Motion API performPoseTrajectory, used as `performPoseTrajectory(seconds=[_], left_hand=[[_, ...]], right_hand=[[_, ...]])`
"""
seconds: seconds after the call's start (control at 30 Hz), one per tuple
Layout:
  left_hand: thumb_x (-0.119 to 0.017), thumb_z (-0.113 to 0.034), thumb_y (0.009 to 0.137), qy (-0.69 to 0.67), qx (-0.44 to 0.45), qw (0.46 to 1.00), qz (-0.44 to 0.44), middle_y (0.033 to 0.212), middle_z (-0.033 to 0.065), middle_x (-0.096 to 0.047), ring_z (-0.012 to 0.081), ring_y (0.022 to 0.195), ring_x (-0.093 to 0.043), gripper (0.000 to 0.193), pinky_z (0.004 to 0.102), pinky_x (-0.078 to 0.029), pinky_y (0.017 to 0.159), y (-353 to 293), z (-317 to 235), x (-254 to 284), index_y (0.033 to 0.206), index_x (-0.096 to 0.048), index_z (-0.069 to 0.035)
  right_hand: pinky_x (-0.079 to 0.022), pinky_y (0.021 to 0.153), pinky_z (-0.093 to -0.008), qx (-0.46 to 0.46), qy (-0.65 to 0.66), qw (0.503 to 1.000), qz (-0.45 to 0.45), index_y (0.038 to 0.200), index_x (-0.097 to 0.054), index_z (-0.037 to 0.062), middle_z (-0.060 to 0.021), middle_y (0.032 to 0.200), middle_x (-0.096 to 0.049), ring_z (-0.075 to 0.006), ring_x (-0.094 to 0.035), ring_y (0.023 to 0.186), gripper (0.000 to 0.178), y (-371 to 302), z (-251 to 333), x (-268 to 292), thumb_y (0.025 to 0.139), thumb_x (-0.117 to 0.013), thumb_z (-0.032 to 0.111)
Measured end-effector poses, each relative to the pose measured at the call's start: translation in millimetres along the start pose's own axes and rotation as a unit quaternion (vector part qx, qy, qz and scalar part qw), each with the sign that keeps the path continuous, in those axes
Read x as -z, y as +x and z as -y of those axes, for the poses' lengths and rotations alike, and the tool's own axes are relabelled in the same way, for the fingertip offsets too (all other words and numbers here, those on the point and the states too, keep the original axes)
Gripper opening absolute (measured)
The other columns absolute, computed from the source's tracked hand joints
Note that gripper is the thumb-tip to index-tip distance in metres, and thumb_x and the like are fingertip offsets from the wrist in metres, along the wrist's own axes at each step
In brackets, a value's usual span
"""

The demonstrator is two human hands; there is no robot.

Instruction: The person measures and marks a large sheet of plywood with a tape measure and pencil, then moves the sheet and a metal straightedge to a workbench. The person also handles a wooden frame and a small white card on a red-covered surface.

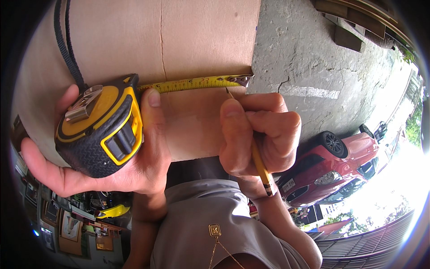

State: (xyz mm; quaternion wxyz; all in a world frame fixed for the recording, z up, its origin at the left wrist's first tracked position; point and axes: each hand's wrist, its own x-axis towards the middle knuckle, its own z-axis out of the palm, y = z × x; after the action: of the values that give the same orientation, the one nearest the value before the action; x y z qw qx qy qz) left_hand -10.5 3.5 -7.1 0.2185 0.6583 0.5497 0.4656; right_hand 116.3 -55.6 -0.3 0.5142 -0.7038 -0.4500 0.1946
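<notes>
My left hand [134, 166] is wrapped around a yellow and black tape measure [96, 130], its thumb lying along the start of the blade. The yellow blade [192, 84] runs to the right across a pale plywood board [206, 36], and its metal end hook [244, 80] sits at the board's right edge. In my right hand [262, 134] a yellow pencil [259, 163] is pinched, eraser end toward me. Its dark tip is just below the blade, close to the hook, at the board's surface. A black wrist strap [69, 49] trails from the tape measure over the board.
Cracked grey concrete floor [295, 58] lies beyond the board's right edge. A red car [331, 166] stands at the right. Wooden planks [354, 27] lie at the far right. Behind on the left are cluttered shelves and a yellow object [114, 211].
</notes>
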Motion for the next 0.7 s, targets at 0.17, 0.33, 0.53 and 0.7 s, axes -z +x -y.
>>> performPoseTrajectory(seconds=[0.17, 0.33, 0.53, 0.7], left_hand=[[-0.076, 0.011, 0.068, -0.005, 0.011, 1.0, 0.002, 0.121, 0.0248, -0.046, 0.0263, 0.103, -0.053, 0.101, 0.0353, -0.055, 0.088, 0.0, -0.2, 1.6, 0.141, -0.009, -0.009], [-0.076, 0.011, 0.068, -0.006, 0.008, 1.0, 0.0, 0.121, 0.0246, -0.046, 0.026, 0.103, -0.053, 0.101, 0.0351, -0.054, 0.087, 1.1, 0.2, 1.5, 0.141, -0.009, -0.01], [-0.076, 0.011, 0.068, 0.004, 0.016, 1.0, 0.009, 0.122, 0.0245, -0.046, 0.0262, 0.103, -0.053, 0.1, 0.0352, -0.054, 0.087, 0.6, -2.5, 2.3, 0.141, -0.01, -0.01], [-0.076, 0.011, 0.068, 0.005, 0.006, 1.0, 0.012, 0.122, 0.0243, -0.047, 0.0264, 0.104, -0.053, 0.1, 0.0353, -0.054, 0.088, 2.2, -1.6, 2.7, 0.141, -0.01, -0.009]], right_hand=[[-0.04, 0.05, -0.0224, -0.007, -0.006, 1.0, 0.006, 0.079, -0.041, 0.0038, -0.0115, 0.065, -0.057, -0.0099, -0.05, 0.054, 0.027, -0.2, 1.3, 0.2, 0.075, -0.058, -0.017], [-0.04, 0.05, -0.0223, 0.002, -0.003, 1.0, 0.012, 0.079, -0.041, 0.0038, -0.0118, 0.066, -0.057, -0.0098, -0.05, 0.054, 0.027, 0.0, 0.5, 1.6, 0.075, -0.058, -0.016], [-0.04, 0.051, -0.0223, 0.006, -0.007, 1.0, 0.017, 0.079, -0.042, 0.0035, -0.0119, 0.068, -0.057, -0.0101, -0.05, 0.055, 0.026, 0.1, 0.4, 2.1, 0.076, -0.059, -0.015], [-0.041, 0.052, -0.0226, -0.002, -0.009, 1.0, 0.009, 0.08, -0.042, 0.0037, -0.0119, 0.068, -0.058, -0.0101, -0.05, 0.055, 0.025, -0.6, 1.6, 0.9, 0.076, -0.059, -0.015]])
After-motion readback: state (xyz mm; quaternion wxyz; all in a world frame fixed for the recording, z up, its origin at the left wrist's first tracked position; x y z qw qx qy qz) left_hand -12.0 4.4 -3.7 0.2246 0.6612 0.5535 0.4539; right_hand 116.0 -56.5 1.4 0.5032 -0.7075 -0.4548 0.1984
